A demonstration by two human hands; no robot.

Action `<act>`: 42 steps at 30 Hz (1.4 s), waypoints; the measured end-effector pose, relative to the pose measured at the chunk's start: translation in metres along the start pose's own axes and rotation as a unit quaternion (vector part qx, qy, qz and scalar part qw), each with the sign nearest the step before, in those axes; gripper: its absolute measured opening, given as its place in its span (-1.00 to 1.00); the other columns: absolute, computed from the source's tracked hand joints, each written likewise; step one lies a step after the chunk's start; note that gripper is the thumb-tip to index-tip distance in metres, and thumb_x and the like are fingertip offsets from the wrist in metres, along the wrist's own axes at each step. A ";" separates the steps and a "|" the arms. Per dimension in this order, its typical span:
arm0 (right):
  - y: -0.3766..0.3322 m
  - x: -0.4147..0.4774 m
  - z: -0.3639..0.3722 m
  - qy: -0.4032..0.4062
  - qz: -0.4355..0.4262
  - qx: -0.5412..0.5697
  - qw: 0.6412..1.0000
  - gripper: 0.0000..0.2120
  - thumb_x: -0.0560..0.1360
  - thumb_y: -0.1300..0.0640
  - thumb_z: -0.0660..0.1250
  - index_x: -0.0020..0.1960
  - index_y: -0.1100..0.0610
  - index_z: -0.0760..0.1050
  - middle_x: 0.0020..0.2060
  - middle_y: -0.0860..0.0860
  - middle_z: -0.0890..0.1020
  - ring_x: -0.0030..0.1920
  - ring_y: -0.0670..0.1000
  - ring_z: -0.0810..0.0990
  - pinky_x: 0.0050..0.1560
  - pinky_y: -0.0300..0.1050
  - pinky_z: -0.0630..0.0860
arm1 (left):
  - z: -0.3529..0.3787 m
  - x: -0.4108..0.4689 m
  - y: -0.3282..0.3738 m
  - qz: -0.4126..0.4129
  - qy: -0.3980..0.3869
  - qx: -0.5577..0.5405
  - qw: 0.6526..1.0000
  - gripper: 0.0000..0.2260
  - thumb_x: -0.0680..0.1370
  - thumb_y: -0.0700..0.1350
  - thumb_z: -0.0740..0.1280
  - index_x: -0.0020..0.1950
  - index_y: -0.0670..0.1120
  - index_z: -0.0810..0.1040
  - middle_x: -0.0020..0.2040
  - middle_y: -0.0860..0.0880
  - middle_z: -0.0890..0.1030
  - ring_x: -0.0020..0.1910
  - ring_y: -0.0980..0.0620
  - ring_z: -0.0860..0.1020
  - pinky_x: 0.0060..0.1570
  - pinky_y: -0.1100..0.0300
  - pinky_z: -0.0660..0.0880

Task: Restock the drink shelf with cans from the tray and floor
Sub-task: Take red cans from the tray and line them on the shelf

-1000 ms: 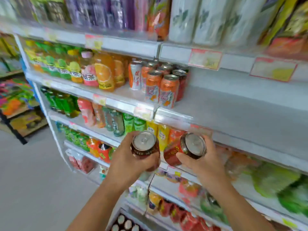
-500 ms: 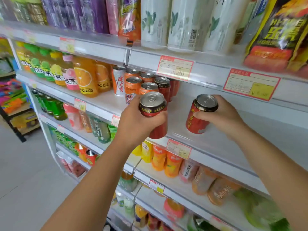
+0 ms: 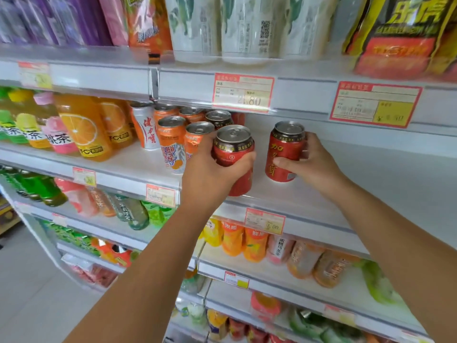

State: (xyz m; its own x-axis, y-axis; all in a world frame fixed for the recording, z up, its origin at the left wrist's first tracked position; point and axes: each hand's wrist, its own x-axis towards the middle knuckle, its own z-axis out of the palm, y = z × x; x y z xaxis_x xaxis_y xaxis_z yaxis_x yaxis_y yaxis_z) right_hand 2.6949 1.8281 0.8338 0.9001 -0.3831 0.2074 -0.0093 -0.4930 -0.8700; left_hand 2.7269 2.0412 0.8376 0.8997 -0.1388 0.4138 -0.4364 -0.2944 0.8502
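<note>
Each of my hands holds a red can with a silver top at the white drink shelf [image 3: 309, 194]. My left hand [image 3: 210, 174] is wrapped around one red can [image 3: 233, 149] near the shelf's front edge, right beside the orange cans [image 3: 173, 142]. My right hand [image 3: 314, 164] grips the second red can [image 3: 284, 154], which stands upright on the shelf a little further right and deeper in. The tray and the floor cans are out of view.
Orange cans and a white can [image 3: 146, 127] cluster at the left of the shelf, with juice bottles [image 3: 84, 129] beyond. The shelf right of my hands is bare white. Price tags [image 3: 243, 92] hang from the shelf above. Lower shelves hold bottled drinks.
Both hands rose from below the shelf up to it with their cans. The right can now stands on the shelf; the left can has come in beside the orange cans.
</note>
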 end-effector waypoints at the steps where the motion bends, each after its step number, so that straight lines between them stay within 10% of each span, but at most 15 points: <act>1: 0.000 0.003 -0.002 -0.002 0.001 -0.013 1.000 -0.26 0.33 0.00 0.55 0.40 -0.03 0.27 0.17 -0.10 0.49 0.12 -0.06 0.50 0.13 -0.11 0.40 | 0.004 0.000 -0.001 0.004 0.015 0.010 1.000 -0.41 0.30 0.29 0.46 0.29 0.19 0.46 0.09 0.21 0.64 0.07 0.17 0.61 0.14 0.03 0.56; 27: 0.024 0.126 0.042 0.046 -0.063 -0.072 0.994 -0.37 0.41 0.00 0.50 0.34 0.19 0.32 0.21 0.08 0.54 0.17 0.06 0.53 0.13 -0.13 0.43 | 0.042 0.008 -0.037 0.064 0.016 0.074 0.995 -0.34 0.35 0.16 0.53 0.31 -0.06 0.35 0.01 0.15 0.53 -0.13 0.18 0.50 -0.21 0.55 0.38; 42: 0.016 0.109 0.045 0.055 -0.022 -0.072 0.996 -0.32 0.46 -0.12 0.40 0.46 0.11 0.25 0.26 0.11 0.50 0.25 0.10 0.50 0.27 0.03 0.44 | 0.041 0.008 -0.033 0.065 0.006 0.083 0.994 -0.29 0.37 0.21 0.51 0.36 -0.07 0.31 0.13 0.10 0.56 0.02 0.06 0.57 -0.08 0.25 0.42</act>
State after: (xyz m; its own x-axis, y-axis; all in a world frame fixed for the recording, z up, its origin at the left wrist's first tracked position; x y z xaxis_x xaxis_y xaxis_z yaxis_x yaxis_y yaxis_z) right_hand 2.8124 1.8134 0.8229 0.8484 -0.4378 0.2976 -0.0414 -0.6152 -0.7873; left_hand 2.7485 2.0113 0.7996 0.8358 -0.1745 0.5206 -0.5407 -0.4267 0.7250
